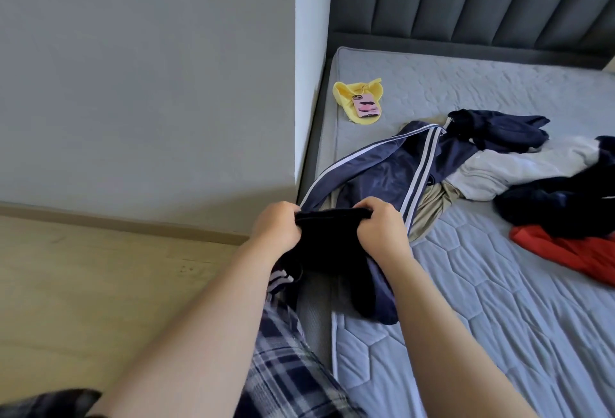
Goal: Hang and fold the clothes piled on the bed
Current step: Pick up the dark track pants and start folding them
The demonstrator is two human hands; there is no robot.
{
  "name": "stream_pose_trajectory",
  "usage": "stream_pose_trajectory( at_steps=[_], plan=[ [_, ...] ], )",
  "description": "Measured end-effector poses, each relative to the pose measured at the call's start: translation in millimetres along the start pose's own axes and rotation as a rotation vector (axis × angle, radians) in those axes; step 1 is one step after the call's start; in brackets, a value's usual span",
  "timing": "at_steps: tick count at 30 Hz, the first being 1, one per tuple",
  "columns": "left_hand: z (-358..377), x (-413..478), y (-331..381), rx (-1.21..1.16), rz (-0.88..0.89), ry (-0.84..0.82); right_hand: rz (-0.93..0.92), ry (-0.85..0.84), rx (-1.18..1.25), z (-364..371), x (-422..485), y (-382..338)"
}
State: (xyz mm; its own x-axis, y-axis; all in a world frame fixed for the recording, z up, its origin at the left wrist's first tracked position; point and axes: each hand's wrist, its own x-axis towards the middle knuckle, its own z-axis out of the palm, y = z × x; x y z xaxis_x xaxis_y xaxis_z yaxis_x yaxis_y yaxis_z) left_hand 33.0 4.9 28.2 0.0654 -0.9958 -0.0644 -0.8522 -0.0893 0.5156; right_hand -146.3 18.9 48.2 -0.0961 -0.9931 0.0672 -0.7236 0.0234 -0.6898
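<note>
The left hand (276,224) and the right hand (382,229) each grip the top edge of a limp, light-looking black garment (321,241) over the bed's (499,284) near left edge, probably the best hold.

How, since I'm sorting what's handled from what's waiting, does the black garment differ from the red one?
The black garment is gripped by the left hand and the right hand and hangs from them at the bed's edge; the red garment lies untouched on the mattress. The black garment is stretched along its top edge; the red garment lies crumpled. Neither is folded yet.
</note>
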Motion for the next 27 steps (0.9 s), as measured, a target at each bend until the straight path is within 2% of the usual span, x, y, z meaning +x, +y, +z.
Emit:
stream_pose_trajectory(
  at_steps=[3,5,12,15,18,21,23,25,27],
  plan=[
    [-43.2,-4.9,-5.1,0.019,-0.124,0.112,-0.050,0.018,0.057,-7.6,10.0,-48.3],
    [-84.7,-10.1,-4.8,-0.102,-0.159,0.224,-0.139,0.008,0.092,-11.0,14.0,-92.4],
    [-278.4,-59.4,-2.8,-0.535,-0.149,0.511,-0.470,-0.075,0.244,-35.5,2.7,-273.0],
    [-359.2,-95.9,9.0,-0.844,-0.137,0.654,-0.621,-0.076,0.348,-49.9,-23.3,-367.0],
    [-435.7,-136.4,21.5,-0.988,-0.018,0.737,-0.752,-0.133,0.513,-72.7,-53.2,-454.1],
    [-499.6,-181.4,27.3,-0.907,0.131,0.782,-0.845,-0.113,0.618,-104.8,-75.7,-519.6],
    [-532.5,-206.4,26.3,-0.696,0.132,0.819,-0.873,-0.003,0.735,-128.5,-82.1,-547.9],
    [-558.8,-227.6,20.0,-0.240,-0.022,0.889,-0.922,0.143,0.670,-148.8,-77.7,-565.9],
    [-577.4,-248.2,9.0,0.182,-0.252,0.925,-0.995,0.063,0.310,-160.8,-73.5,-574.0]
  ],
)
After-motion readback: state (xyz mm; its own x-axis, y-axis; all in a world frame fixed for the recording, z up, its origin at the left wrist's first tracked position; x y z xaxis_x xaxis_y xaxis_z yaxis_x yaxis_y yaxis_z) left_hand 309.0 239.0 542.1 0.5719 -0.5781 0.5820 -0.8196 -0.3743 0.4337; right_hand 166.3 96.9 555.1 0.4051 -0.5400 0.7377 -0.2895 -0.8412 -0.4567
